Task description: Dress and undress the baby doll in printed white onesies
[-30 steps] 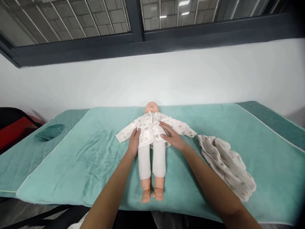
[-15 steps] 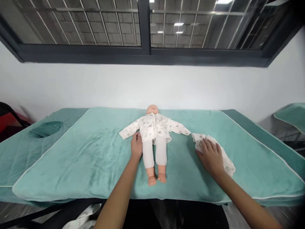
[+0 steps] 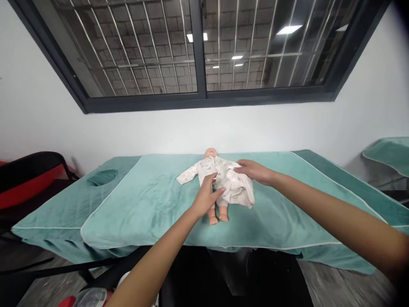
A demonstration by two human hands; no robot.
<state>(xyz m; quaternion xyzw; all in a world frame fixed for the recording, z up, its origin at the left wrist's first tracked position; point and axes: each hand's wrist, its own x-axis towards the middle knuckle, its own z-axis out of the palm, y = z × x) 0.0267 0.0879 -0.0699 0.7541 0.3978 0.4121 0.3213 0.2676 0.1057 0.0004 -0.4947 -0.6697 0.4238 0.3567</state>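
Observation:
A baby doll (image 3: 210, 152) lies on its back on the green bed cover (image 3: 153, 204), its feet towards me. It wears a white printed jacket (image 3: 189, 174) with one sleeve spread out to the left. My right hand (image 3: 255, 171) pinches a crumpled white printed baby garment (image 3: 238, 189), held over the doll's lower body and the jacket's right side. I cannot tell which kind of garment it is. My left hand (image 3: 206, 198) is over the doll's legs, thumb and fingers apart, close to the garment's left edge.
A face hole (image 3: 102, 177) opens in the bed's left end. Behind the bed are a white wall (image 3: 204, 130) and a barred window with a dark frame (image 3: 204, 102). A black and red chair (image 3: 32, 179) stands at left. Containers (image 3: 91, 297) sit low at bottom left.
My right hand has lifted the garment from the bed at right and carried it left over the doll. My left hand has moved from the doll's side to over its legs. The view has shifted.

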